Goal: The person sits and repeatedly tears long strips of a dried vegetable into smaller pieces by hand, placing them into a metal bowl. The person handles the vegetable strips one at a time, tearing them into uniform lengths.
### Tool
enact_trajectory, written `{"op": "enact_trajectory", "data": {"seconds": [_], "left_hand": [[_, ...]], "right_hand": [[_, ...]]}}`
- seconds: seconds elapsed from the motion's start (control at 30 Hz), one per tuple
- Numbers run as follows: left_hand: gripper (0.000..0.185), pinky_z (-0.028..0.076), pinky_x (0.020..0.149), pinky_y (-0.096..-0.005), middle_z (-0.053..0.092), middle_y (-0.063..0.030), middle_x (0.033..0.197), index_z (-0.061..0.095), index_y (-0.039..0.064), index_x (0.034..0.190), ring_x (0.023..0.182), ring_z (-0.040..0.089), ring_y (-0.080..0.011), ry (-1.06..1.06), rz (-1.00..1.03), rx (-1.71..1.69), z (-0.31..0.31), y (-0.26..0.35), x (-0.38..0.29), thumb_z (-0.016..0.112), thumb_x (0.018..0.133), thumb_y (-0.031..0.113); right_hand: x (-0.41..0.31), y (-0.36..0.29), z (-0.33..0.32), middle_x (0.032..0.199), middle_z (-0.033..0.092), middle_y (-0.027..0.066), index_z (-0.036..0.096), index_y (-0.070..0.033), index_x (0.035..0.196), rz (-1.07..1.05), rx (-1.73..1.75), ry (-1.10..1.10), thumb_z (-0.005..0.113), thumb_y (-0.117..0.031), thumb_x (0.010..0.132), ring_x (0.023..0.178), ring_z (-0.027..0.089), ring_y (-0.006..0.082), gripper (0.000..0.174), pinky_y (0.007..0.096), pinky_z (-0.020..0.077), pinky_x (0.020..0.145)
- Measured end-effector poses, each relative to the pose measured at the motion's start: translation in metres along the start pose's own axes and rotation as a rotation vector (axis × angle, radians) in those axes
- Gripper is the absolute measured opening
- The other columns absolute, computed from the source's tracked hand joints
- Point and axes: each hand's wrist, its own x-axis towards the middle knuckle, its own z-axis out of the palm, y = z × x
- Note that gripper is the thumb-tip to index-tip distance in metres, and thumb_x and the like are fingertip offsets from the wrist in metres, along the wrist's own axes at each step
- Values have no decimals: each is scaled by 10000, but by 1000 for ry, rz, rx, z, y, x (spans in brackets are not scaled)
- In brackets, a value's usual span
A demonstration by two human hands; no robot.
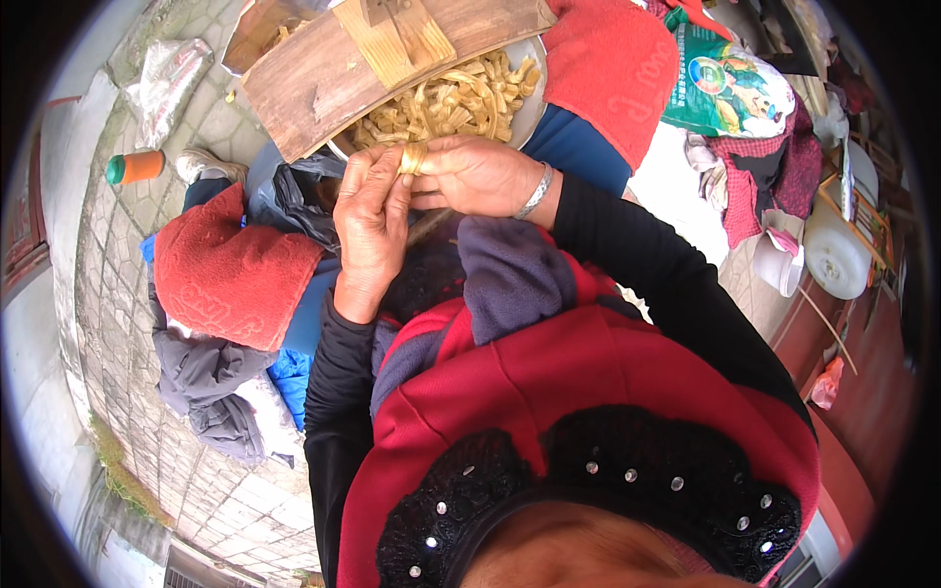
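Note:
My left hand [373,213] pinches the left side of a small coil of pale yellow, fibrous strip [413,157]. From the other side, the fingers of my right hand [481,175] grip the same coil; a silvery bracelet [534,192] circles that wrist. Just beyond both hands, a white basin [535,121] on my lap is heaped with similar folded yellow pieces [441,99]. Across its far side rests a wooden board [305,103] with a lighter wooden block [393,40] fixed on top. A dark metal piece stands against the block.
Red towels [235,272] cover my knees. A black plastic bag [301,195] hangs open near my left hand. A cardboard box [257,37] stands behind the board. An orange jar with a green lid [136,167] lies on the paving, and a green printed sack [724,88] is at right.

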Motion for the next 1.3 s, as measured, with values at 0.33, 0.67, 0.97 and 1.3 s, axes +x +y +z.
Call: {"op": "enact_trajectory", "data": {"seconds": [0.33,0.67,0.97,1.3], "left_hand": [[288,504,673,-440,652,-189,846,584,10,996,771,647,-396,-100,-347,40,3,27,25,659,883,264],[268,283,422,-215,469,5,580,595,11,1054,442,356,-64,-60,-695,-843,9,9,19,460,1026,241],[164,484,553,-444,632,-150,725,594,86,843,660,625,-371,-95,-266,145,-11,13,-10,609,924,227],[132,518,608,-400,661,-126,836,645,76,965,747,650,-346,-129,-7,343,-18,22,5,647,894,188]], "right_hand": [[4,-6,-4,1136,589,114,659,51,942,-760,-1148,173,538,42,823,1011,585,208,170,306,469,881],[14,-23,13,1092,610,97,704,55,875,-891,-899,294,653,-35,855,978,580,159,105,272,461,860],[-8,-68,6,1101,653,93,598,5,1189,-665,-673,283,525,-248,1001,1073,610,207,324,347,490,934],[-29,-61,14,598,427,94,552,4,764,-332,-1640,28,625,-309,931,569,415,180,362,342,398,554]]}}
